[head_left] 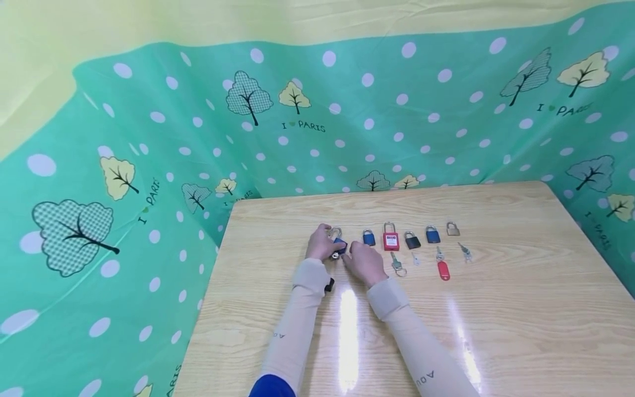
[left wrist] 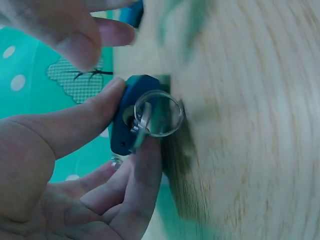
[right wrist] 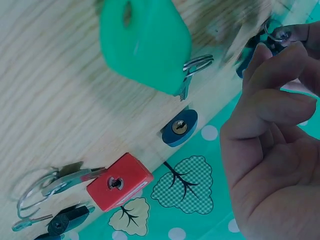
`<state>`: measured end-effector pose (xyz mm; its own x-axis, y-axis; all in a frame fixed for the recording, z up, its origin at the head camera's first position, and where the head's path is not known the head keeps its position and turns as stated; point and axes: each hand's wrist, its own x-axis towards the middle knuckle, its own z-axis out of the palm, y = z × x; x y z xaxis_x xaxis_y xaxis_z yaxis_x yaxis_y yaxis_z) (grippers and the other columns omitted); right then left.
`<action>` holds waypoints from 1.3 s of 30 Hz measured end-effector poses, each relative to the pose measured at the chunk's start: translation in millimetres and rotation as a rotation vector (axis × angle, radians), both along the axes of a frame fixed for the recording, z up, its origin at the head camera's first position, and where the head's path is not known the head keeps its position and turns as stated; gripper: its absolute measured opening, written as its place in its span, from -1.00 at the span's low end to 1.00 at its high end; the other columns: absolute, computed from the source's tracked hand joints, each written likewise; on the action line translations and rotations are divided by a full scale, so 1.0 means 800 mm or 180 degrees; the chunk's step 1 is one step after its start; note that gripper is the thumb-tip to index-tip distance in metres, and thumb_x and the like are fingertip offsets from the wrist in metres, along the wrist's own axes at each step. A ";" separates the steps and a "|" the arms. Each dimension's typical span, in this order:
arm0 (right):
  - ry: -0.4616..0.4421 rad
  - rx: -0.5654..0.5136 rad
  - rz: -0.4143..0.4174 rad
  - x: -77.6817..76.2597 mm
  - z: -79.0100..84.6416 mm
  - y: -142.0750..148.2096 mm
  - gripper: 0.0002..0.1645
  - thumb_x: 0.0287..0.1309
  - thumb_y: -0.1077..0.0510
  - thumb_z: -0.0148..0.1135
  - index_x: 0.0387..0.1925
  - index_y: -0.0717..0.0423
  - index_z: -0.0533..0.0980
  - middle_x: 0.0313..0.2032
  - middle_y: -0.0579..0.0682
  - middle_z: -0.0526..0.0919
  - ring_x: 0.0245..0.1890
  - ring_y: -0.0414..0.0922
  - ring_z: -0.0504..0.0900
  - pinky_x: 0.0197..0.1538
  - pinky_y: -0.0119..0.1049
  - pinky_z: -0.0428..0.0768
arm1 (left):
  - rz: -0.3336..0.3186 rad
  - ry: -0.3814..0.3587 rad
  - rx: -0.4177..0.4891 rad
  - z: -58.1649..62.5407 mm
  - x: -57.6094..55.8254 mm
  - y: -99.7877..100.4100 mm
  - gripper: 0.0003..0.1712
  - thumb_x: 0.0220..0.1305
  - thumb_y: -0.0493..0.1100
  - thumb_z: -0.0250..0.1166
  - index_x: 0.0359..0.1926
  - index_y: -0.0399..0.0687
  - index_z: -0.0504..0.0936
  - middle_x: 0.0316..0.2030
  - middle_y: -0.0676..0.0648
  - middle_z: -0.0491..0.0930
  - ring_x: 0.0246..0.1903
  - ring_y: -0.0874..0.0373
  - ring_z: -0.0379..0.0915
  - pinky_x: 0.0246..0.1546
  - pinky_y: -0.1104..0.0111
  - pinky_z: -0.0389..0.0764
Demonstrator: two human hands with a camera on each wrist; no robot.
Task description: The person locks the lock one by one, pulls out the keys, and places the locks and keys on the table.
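Observation:
My left hand (head_left: 321,242) pinches a blue padlock (head_left: 339,246) between thumb and fingers. Its silver shackle (head_left: 336,231) stands raised at the far side. In the left wrist view, a key (left wrist: 143,120) on a split ring (left wrist: 181,114) sits at the lock face of this padlock (left wrist: 135,90). Close by on the right, my right hand (head_left: 366,262) has loosely bent fingers with nothing seen between them. A green key tag (right wrist: 145,45) with keys (right wrist: 192,72) shows beside that hand in the right wrist view; the hand hides it from the head view.
Rightward along the wooden table (head_left: 521,331) stretch a small blue padlock (head_left: 369,237), a red one (head_left: 391,241), a black one (head_left: 412,240), another blue one (head_left: 433,235) and a metallic one (head_left: 452,229). Several keys lie before them, one with a red tag (head_left: 444,270). Patterned cloth (head_left: 297,154) hangs behind.

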<state>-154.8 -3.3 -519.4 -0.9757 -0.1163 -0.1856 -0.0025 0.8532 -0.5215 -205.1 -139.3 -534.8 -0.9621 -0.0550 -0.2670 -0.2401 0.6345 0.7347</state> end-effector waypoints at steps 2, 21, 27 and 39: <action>0.0009 -0.0103 -0.0023 0.000 -0.002 0.000 -0.55 0.32 -0.11 0.24 -0.16 0.25 0.59 -0.28 0.16 0.71 -0.42 0.03 0.65 -0.39 -0.10 0.63 | 0.0001 0.0022 0.0163 -0.001 0.000 -0.002 -0.14 0.08 -0.08 0.54 0.34 -0.19 0.35 -0.02 -0.26 0.64 -0.04 -0.08 0.59 0.11 0.13 0.57; -0.0409 -0.2936 -0.0920 -0.006 -0.010 0.006 -0.64 0.24 0.21 0.33 0.01 0.29 0.50 -0.17 0.17 0.69 -0.10 0.16 0.69 0.02 -0.02 0.66 | 0.0304 -0.0030 0.1937 0.026 0.022 0.008 -0.25 0.22 -0.13 0.44 0.35 -0.25 0.35 -0.04 -0.32 0.66 -0.21 0.06 0.68 -0.07 0.29 0.68; -0.0417 -0.3190 -0.0984 0.000 -0.008 0.002 -0.70 0.25 0.30 0.28 -0.01 0.34 0.51 -0.22 0.16 0.68 -0.10 0.20 0.68 0.07 0.02 0.64 | 0.0130 0.0138 0.1470 0.029 0.020 0.008 -0.35 0.28 0.02 0.38 0.25 -0.28 0.50 -0.08 -0.26 0.65 -0.25 0.12 0.62 -0.17 0.33 0.68; -0.0523 -0.3590 -0.0751 0.008 0.004 0.004 -0.66 0.34 0.32 0.17 0.09 0.43 0.46 -0.11 0.31 0.65 -0.13 0.13 0.68 0.13 0.08 0.60 | -0.0247 0.0398 0.1850 0.037 0.014 -0.003 -0.45 0.42 -0.14 0.24 0.38 -0.05 0.40 0.00 -0.26 0.68 -0.03 -0.02 0.66 0.07 0.25 0.60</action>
